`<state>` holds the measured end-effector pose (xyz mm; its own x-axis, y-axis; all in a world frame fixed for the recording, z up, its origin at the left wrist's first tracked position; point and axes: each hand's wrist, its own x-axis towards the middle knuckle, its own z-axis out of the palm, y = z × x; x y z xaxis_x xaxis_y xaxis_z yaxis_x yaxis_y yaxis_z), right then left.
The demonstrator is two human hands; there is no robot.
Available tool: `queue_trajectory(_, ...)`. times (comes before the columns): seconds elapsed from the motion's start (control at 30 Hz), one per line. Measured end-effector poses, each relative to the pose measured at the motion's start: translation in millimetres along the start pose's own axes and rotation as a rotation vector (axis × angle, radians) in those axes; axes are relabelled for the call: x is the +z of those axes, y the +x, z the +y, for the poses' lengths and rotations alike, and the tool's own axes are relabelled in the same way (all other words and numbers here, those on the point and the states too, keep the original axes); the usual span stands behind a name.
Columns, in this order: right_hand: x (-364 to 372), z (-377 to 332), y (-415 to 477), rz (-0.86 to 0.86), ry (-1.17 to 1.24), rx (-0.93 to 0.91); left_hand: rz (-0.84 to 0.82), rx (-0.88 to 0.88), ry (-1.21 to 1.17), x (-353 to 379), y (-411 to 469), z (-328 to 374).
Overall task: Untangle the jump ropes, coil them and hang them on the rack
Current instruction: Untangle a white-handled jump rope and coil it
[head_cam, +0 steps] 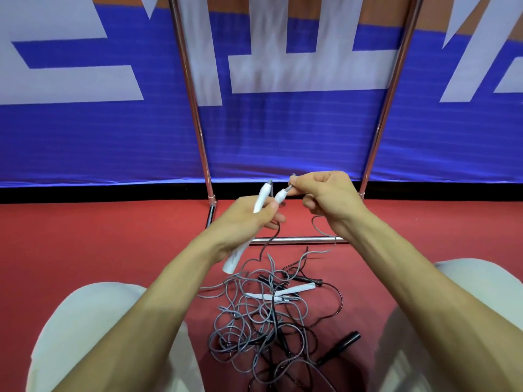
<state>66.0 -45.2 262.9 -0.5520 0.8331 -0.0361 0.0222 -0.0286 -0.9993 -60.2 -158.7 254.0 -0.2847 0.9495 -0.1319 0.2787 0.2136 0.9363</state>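
Near centre frame, grips a long white handle with the left hand; pinches the grey tip of a second white handle with the right hand. Below, at lower centre, on red floor between two knees: tangled jump ropes, grey and black cords interlaced, black handle at lower right. Behind the hands, chrome rack, base bar crossed by dangling cords; higher up, blue banner.

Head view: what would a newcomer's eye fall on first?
The two hands at the centre: the left hand grips a white handle, while the right hand pinches the cord at the tip of a second handle. Below them, a tangle of grey and black ropes lies on the red floor, in front of the chrome rack.
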Motion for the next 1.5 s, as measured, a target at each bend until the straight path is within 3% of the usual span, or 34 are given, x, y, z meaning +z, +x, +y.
queue_trajectory(0.1, -1, 2, 1, -0.03, 0.103, 0.12, -0.062, 0.015, 0.083, 4, -3, 2)
queue_trajectory(0.17, -2, 2, 0, -0.042, 0.096, 0.145, 0.025, 0.095, 0.416, 3, -1, -2)
queue_trajectory(0.23, -2, 3, -1, -0.021, -0.035, 0.088, 0.115, 0.13, 0.667, 2, 1, -5)
queue_trajectory(0.3, 0, 7, 0, 0.057, -0.276, -0.042, 0.149, 0.125, 0.717, 1, 1, -6)
queue_trajectory(0.43, 5, 18, 7, 0.126, -0.35, -0.212, 0.229, 0.116, 0.732, 1, -1, -1)
queue_trajectory(0.5, 9, 20, 7, 0.038, -0.37, -0.167, 0.263, 0.124, 0.758, 1, -2, 1)
queue_trajectory(0.6, 16, 17, 1, -0.126, -0.179, 0.004, 0.29, 0.156, 0.791, 0, -4, 2)
queue_trajectory(0.67, 16, 10, -2, -0.149, -0.137, 0.066, 0.298, 0.163, 0.808, -1, -3, 1)
queue_trajectory(0.83, 14, 0, -9, -0.271, -0.196, 0.05, 0.258, 0.133, 0.856, -4, -1, -4)
queue_trajectory(1.03, 10, 0, -8, -0.297, -0.158, 0.018, 0.185, 0.133, 0.758, 5, -2, 0)
queue_trajectory(1.13, 9, -2, -7, -0.259, -0.073, -0.021, 0.204, 0.143, 0.649, 8, -3, 4)
queue_trajectory(1.33, 9, -1, -4, -0.027, 0.269, -0.006, 0.204, 0.179, 0.562, 2, -4, 3)
queue_trajectory(1.5, 11, -2, -1, 0.102, 0.439, 0.017, 0.359, 0.179, 0.562, 3, -5, 1)
